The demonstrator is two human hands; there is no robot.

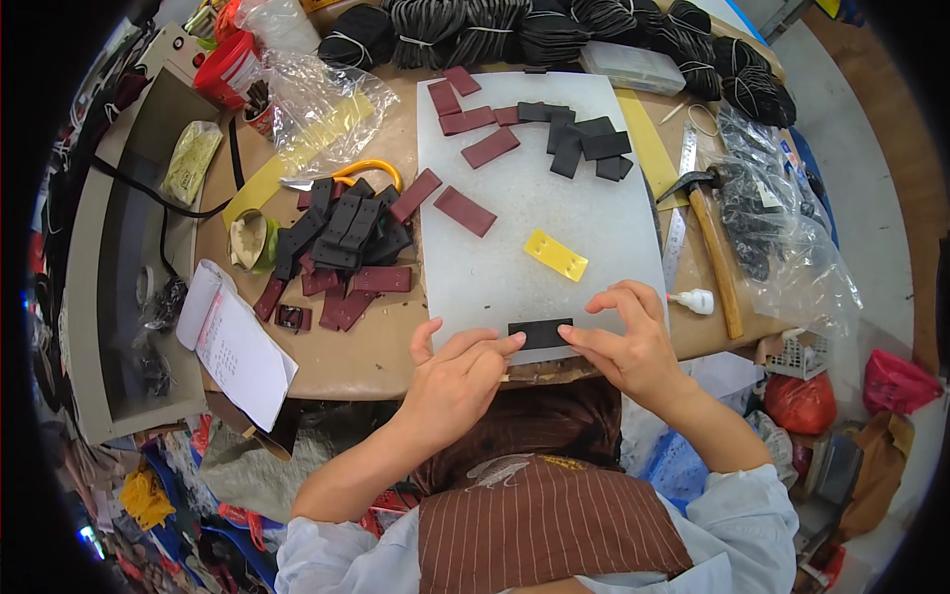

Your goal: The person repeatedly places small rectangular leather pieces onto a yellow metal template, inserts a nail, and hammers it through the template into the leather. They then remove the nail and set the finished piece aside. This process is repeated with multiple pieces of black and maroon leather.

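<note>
A small black rectangular piece, which looks like leather, lies at the near edge of a white board. My left hand holds its left end with the fingertips, fingers curled. At the other end, the thumb and finger of my right hand grip the piece. Just beyond it on the board is a yellow rectangular template with small holes. Several maroon pieces and black pieces are scattered over the far part of the board.
Left of the board sits a pile of black and maroon pieces, with orange-handled scissors behind. A notepad lies near the left edge. To the right are a hammer, a white bottle and clear plastic bags. Black bundles line the back.
</note>
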